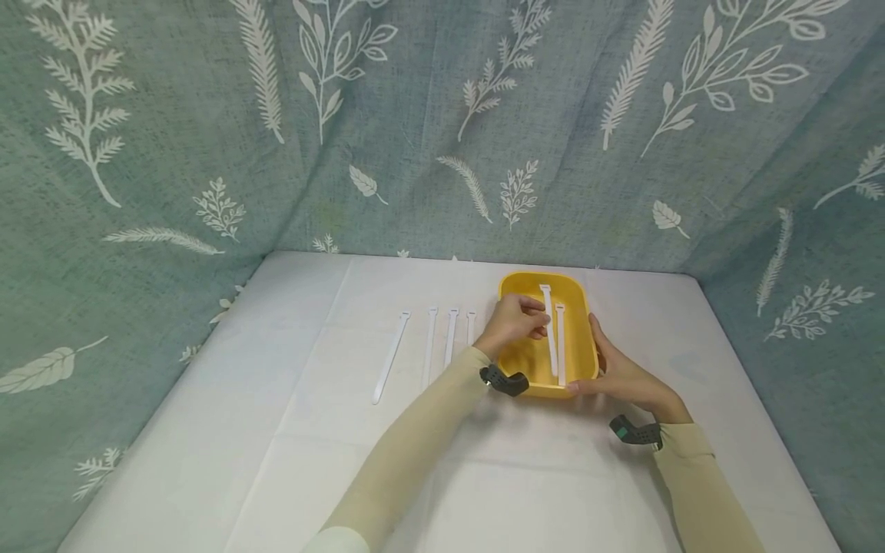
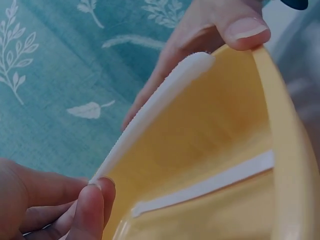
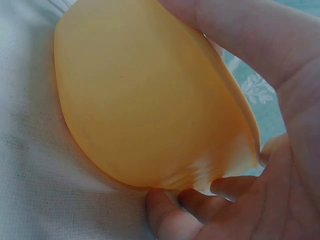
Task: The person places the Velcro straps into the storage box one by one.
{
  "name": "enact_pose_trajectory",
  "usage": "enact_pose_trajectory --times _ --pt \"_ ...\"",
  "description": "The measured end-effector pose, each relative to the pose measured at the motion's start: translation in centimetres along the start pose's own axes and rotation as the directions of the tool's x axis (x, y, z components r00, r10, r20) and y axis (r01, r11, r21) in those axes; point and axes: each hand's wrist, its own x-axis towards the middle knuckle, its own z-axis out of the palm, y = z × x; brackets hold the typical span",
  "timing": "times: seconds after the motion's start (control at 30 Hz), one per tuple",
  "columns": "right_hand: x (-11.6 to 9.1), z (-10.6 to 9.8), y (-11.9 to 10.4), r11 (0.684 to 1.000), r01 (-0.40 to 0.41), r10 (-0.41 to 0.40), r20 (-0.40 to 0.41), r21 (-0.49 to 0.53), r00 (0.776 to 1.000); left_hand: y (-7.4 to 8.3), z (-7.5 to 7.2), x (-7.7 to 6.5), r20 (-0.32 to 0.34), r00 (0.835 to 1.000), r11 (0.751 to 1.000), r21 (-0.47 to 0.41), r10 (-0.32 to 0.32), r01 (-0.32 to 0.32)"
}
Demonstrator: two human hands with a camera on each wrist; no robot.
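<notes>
My left hand pinches a white hook-and-loop cable tie between thumb and fingertips, over the yellow plastic bin. In the left wrist view the held tie slants up from the fingertips, its edge fuzzy. Another white tie lies inside the bin, just right of the held one. The right hand grips the bin's right side, its thumb at the near rim. Up close in the right wrist view, curled fingers reach under the bin's wall.
Left of the bin, several more white ties lie roughly parallel on the white-covered table, the leftmost tie standing apart. My left forearm partly covers some of them. A leaf-patterned curtain surrounds the back and sides.
</notes>
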Motion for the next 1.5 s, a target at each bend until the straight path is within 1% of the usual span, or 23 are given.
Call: enact_pose_trajectory --times 0.13,0.3,0.5,0.6,0.9,1.23,1.5 --pt "0.0 0.0 -0.1 1.000 -0.008 0.008 0.004 0.004 1.000 -0.2 0.4 0.1 -0.005 1.000 0.999 0.040 0.001 -0.001" --pt "0.0 0.0 -0.2 1.000 -0.017 0.017 0.007 0.010 1.000 -0.4 0.9 0.1 -0.012 1.000 0.996 0.087 -0.014 0.015" --pt "-0.1 0.0 -0.2 1.000 -0.021 0.021 0.004 0.007 1.000 -0.5 1.3 0.1 -0.015 1.000 0.991 0.134 -0.008 0.010" --pt "-0.2 0.0 -0.2 1.000 -0.020 0.020 0.005 0.013 1.000 -0.7 1.5 0.2 -0.017 1.000 0.987 0.161 -0.007 0.010" --pt "-0.1 0.0 -0.2 1.000 0.002 -0.002 0.006 0.025 1.000 -1.2 2.1 0.5 -0.042 0.999 0.968 0.246 -0.033 0.042" --pt "-0.1 -0.1 -0.1 1.000 -0.001 0.001 0.008 0.017 1.000 -1.4 2.1 0.5 -0.016 1.000 0.956 0.292 -0.021 0.024" --pt "0.0 -0.1 0.1 0.999 -0.003 0.002 0.009 0.034 1.000 -1.7 2.1 0.5 -0.006 1.000 0.934 0.357 -0.030 0.030"
